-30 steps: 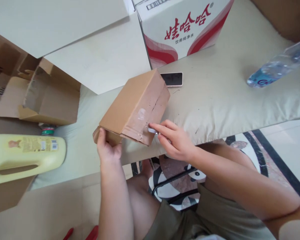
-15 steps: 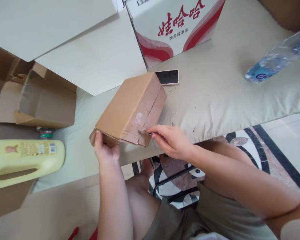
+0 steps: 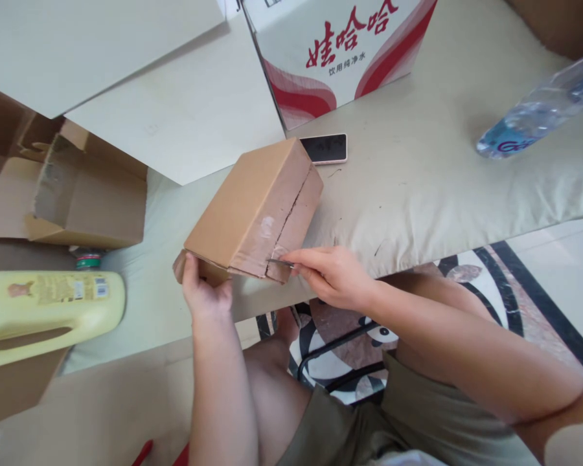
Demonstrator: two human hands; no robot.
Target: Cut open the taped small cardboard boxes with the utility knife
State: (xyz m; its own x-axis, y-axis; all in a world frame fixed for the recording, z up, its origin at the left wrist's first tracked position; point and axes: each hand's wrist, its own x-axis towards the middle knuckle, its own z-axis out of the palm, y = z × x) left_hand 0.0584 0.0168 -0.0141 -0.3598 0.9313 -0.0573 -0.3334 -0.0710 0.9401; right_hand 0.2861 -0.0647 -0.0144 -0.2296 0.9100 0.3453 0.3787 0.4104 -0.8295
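Observation:
A taped brown cardboard box (image 3: 252, 210) rests tilted on the beige cushion (image 3: 442, 188) near its front edge. My left hand (image 3: 205, 294) grips the box's lower left corner, fingers closed around it. My right hand (image 3: 333, 275) pinches a small metal blade (image 3: 279, 262), whose tip sits in the taped seam at the box's near right end. A dark cut line runs up that end of the box.
A phone (image 3: 326, 148) lies just behind the box. Further back stands a white and red carton (image 3: 340, 52). A water bottle (image 3: 534, 123) lies at right, a yellow jug (image 3: 43, 314) and an opened cardboard box (image 3: 78, 194) at left. My legs are below.
My right hand has brought the blade leftward into the seam at the box's near end. The view has shifted slightly; my left hand keeps its grip.

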